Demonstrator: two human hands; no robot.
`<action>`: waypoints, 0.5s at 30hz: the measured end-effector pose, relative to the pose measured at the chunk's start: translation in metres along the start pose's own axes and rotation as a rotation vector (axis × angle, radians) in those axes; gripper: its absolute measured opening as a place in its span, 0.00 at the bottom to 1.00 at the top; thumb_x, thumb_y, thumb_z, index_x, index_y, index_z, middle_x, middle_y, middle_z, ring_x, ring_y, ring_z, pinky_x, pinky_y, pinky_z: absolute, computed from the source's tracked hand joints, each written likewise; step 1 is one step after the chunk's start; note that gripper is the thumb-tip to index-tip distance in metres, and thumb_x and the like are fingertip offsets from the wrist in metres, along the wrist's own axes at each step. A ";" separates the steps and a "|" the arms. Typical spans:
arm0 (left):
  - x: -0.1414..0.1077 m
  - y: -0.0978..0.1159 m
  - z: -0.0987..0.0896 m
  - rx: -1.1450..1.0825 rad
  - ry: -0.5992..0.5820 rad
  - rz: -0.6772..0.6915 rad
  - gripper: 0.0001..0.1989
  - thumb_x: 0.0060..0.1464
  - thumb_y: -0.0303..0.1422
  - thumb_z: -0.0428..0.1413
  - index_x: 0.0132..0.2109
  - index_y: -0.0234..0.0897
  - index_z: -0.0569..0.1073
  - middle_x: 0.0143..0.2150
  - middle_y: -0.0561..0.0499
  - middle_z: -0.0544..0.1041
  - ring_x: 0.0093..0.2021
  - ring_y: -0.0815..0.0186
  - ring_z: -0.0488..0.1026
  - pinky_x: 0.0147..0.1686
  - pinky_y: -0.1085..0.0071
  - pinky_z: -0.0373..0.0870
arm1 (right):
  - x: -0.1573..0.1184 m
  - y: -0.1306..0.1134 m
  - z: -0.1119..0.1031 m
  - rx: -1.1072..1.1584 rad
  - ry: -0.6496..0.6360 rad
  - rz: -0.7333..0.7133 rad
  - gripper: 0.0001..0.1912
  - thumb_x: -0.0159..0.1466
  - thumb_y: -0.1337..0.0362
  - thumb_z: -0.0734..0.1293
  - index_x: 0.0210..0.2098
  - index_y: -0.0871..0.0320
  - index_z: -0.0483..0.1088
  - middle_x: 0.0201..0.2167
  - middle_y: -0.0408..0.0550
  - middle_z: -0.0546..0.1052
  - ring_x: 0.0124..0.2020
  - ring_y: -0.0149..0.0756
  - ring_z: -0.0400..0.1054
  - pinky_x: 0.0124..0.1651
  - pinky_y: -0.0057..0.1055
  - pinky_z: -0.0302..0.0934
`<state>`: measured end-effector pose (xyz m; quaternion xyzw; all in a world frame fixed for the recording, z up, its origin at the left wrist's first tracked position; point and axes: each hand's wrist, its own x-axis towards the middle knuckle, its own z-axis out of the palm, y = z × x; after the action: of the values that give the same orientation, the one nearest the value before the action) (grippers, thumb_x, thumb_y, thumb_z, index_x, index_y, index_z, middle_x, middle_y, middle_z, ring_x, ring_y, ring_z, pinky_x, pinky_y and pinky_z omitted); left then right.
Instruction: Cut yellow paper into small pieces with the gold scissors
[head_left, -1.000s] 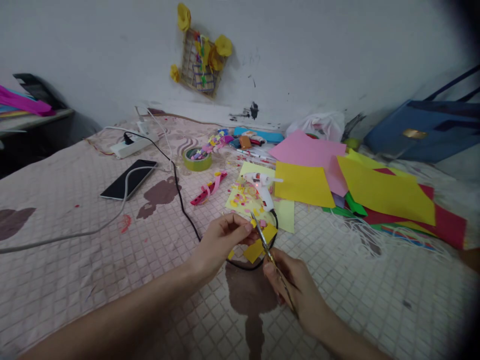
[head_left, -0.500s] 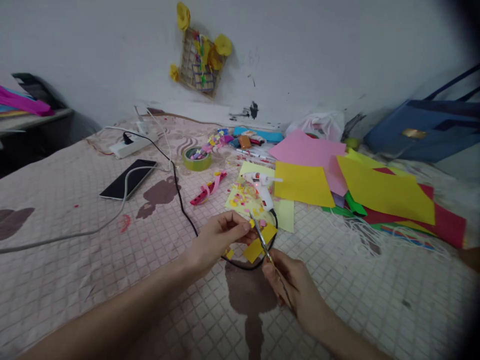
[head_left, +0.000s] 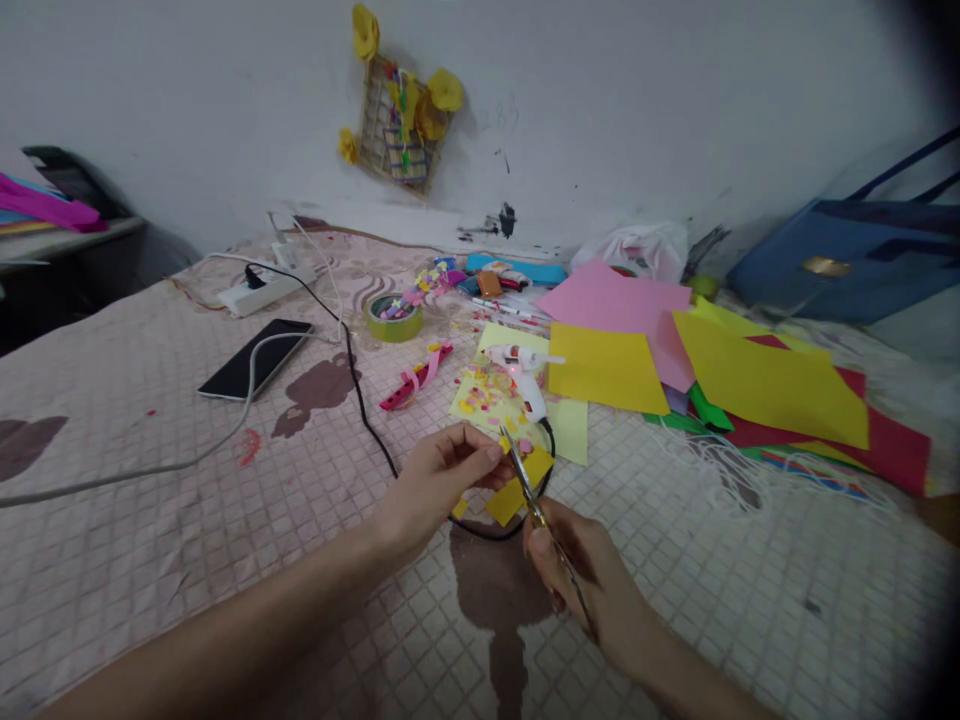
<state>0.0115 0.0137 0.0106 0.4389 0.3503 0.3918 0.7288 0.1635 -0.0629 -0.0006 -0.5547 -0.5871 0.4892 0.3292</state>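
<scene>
My left hand [head_left: 450,470] is closed, thumb and forefinger pinching a small yellow piece [head_left: 505,444] that looks like foam or paper. A pair of scissors [head_left: 534,505] is gripped in my right hand [head_left: 585,570], its blades pointing up and away, right beside the yellow piece. Below the blades a yellow strip [head_left: 517,490] lies on the cloth. Just beyond my hands a white glue gun [head_left: 525,378] with a small red light rests on a pale yellow sheet [head_left: 574,435], among scattered yellow and pink scraps [head_left: 484,395].
A black cord [head_left: 360,400] loops under my hands. To the left lie a phone [head_left: 259,358] and a power strip [head_left: 266,290]. Ahead are a tape roll [head_left: 394,318] and a decorated pink stick [head_left: 416,377]. Coloured sheets [head_left: 772,375], white string [head_left: 720,475] and a blue bag [head_left: 847,255] occupy the right.
Both hands stay in nearly the same place. The scissors have shifted very slightly beside the yellow piece; the other things have not moved.
</scene>
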 end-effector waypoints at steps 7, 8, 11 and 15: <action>-0.002 -0.006 0.006 -0.030 0.043 0.018 0.08 0.50 0.33 0.57 0.32 0.32 0.69 0.28 0.50 0.75 0.30 0.70 0.71 0.36 0.72 0.67 | 0.001 0.006 0.003 0.016 0.036 0.019 0.23 0.61 0.44 0.55 0.21 0.56 0.52 0.15 0.37 0.56 0.18 0.27 0.50 0.20 0.26 0.43; -0.002 -0.007 0.007 -0.032 0.047 0.021 0.08 0.50 0.34 0.57 0.32 0.32 0.69 0.28 0.50 0.74 0.30 0.70 0.71 0.36 0.72 0.67 | 0.001 0.006 0.003 0.021 0.040 0.019 0.23 0.60 0.44 0.55 0.22 0.56 0.52 0.15 0.37 0.56 0.17 0.27 0.50 0.20 0.26 0.42; -0.003 -0.008 0.008 -0.037 0.060 0.021 0.09 0.50 0.34 0.57 0.31 0.31 0.69 0.28 0.51 0.74 0.30 0.71 0.71 0.36 0.73 0.67 | 0.001 0.006 0.003 0.032 0.048 0.021 0.23 0.60 0.44 0.55 0.22 0.56 0.52 0.15 0.37 0.56 0.17 0.27 0.50 0.19 0.26 0.43; -0.004 -0.008 0.010 -0.048 0.068 0.004 0.09 0.49 0.34 0.57 0.31 0.31 0.69 0.28 0.51 0.74 0.30 0.71 0.70 0.35 0.73 0.66 | 0.001 0.006 0.003 0.028 0.049 0.024 0.23 0.60 0.43 0.54 0.21 0.55 0.52 0.15 0.37 0.57 0.17 0.27 0.52 0.20 0.25 0.44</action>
<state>0.0204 0.0045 0.0074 0.4085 0.3645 0.4163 0.7260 0.1627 -0.0627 -0.0069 -0.5688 -0.5655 0.4874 0.3452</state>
